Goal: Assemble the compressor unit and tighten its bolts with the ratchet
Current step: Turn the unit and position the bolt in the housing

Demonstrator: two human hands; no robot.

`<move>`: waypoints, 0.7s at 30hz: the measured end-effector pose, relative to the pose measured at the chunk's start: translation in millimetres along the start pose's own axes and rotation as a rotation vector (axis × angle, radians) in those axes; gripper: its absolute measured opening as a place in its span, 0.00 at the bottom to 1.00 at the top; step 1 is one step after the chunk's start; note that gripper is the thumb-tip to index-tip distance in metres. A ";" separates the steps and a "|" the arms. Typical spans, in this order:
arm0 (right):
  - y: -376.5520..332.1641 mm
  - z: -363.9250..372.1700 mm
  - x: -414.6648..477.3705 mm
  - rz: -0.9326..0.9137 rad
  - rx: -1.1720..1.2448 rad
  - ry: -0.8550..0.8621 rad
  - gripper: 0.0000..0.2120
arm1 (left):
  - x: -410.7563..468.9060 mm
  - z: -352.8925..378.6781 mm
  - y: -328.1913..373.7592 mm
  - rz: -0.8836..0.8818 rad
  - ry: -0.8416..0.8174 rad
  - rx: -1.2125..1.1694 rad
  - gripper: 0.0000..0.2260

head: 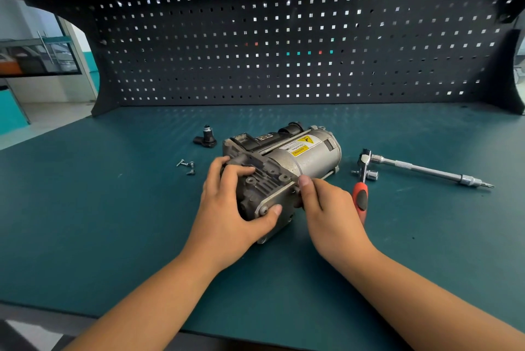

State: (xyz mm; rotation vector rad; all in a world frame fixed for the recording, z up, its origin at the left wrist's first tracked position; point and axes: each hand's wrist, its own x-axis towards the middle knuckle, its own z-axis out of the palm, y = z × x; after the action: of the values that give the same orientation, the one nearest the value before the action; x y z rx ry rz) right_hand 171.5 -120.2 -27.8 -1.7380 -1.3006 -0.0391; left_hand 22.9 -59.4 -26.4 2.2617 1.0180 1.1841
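The grey compressor unit (295,163) lies on its side in the middle of the green bench mat, with a yellow warning label on its silver cylinder. My left hand (230,205) grips its dark finned end block, fingers over the top and thumb on the near plate. My right hand (324,205) pinches something small at the block's right edge, where a long bolt runs along the cylinder; the pinched part is hidden. The ratchet (362,180), with a red and black handle, lies to the right of the unit. Several small screws (187,166) lie to its left.
A small black fitting (206,137) stands behind the screws. A long chrome extension bar with a bit (426,170) lies at the right, with a loose socket (372,175) beside the ratchet head. A black pegboard (284,46) closes off the back of the bench.
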 end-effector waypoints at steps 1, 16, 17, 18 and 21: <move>1.0 -0.7 -0.2 -0.005 0.028 -0.013 0.24 | -0.1 -0.2 0.2 0.001 0.002 0.003 0.27; 4.1 -2.9 -0.9 -0.083 -0.068 -0.065 0.26 | 0.5 -0.5 -0.3 -0.006 0.007 -0.004 0.29; 4.1 -3.6 -1.2 -0.085 -0.056 -0.067 0.27 | 0.5 -0.6 -0.4 -0.004 0.008 -0.005 0.29; 4.0 -4.1 -1.8 -0.091 -0.049 -0.070 0.27 | 0.4 -0.8 -0.4 -0.002 0.010 -0.006 0.29; 4.0 -5.1 -2.2 -0.097 -0.067 -0.084 0.24 | 0.2 -1.0 -0.1 0.007 0.012 -0.007 0.28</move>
State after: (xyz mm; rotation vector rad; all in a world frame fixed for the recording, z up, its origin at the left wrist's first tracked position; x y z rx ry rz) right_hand 176.0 -125.3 -28.7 -1.7476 -1.4592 -0.0666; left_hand 22.1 -59.2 -25.7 2.2576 1.0100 1.2039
